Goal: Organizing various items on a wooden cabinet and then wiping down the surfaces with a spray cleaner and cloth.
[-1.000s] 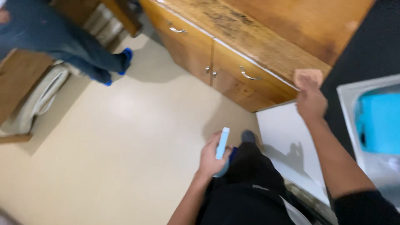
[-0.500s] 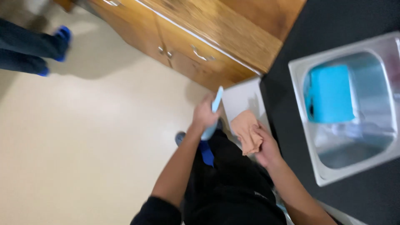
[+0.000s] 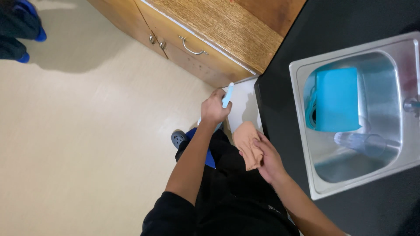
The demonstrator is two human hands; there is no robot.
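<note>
My left hand [image 3: 214, 108] grips a light blue bottle-like object [image 3: 227, 95], held upright in front of a white cabinet face [image 3: 245, 102]. My right hand [image 3: 267, 158] holds a crumpled peach-coloured cloth [image 3: 246, 142] just below the edge of the black countertop [image 3: 284, 74]. Both hands hang over my dark trousers and a grey shoe [image 3: 178, 138].
A steel sink [image 3: 302, 131] set in the black counter holds a turquoise block [image 3: 337, 99] and a clear tumbler lying on its side [image 3: 361, 142]. Wooden cabinets with metal handles [image 3: 192, 47] stand at the top. Another person's blue-shoed feet [image 3: 26, 26] are at top left, on the cream floor.
The view has swung right, bringing the sink nearer centre. My right hand came down from the cabinet to my waist with the cloth. The other person's feet slid toward the left edge.
</note>
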